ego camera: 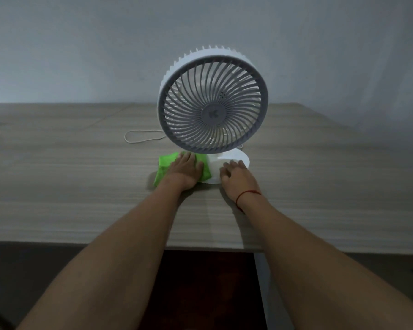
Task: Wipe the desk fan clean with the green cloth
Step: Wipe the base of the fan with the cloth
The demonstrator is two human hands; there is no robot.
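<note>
Pressing flat, palm down with fingers spread, the left hand point(185, 169) lies on the green cloth point(163, 163) just left of centre in the frame; it pins the cloth to the desk point(81, 186) rather than pinching it, and whether any fingertip curls under the fabric cannot be seen. Folded into a pad, the cloth shows on both sides of the hand, and its right edge touches or slightly overlaps the left rim of the fan's round white base point(234, 160). Further left and a little higher, a thin pale cord point(141, 136) loops loosely on the wood. At the centre stands the desk fan point(212, 103), upright on the desk, its round grille tilted toward the camera and filling the middle of the frame above both hands. Just right of the cloth, the right hand point(236, 178) rests with loosely open fingers on the near right part of the base, holding nothing and seemingly steadying it; a red string point(248, 194) circles that wrist. So the fan lies directly to the right of and above the cloth hand, and the left hand is the one placed to wipe. The likely next sweep runs rightward across the base or up to the grille.
</note>
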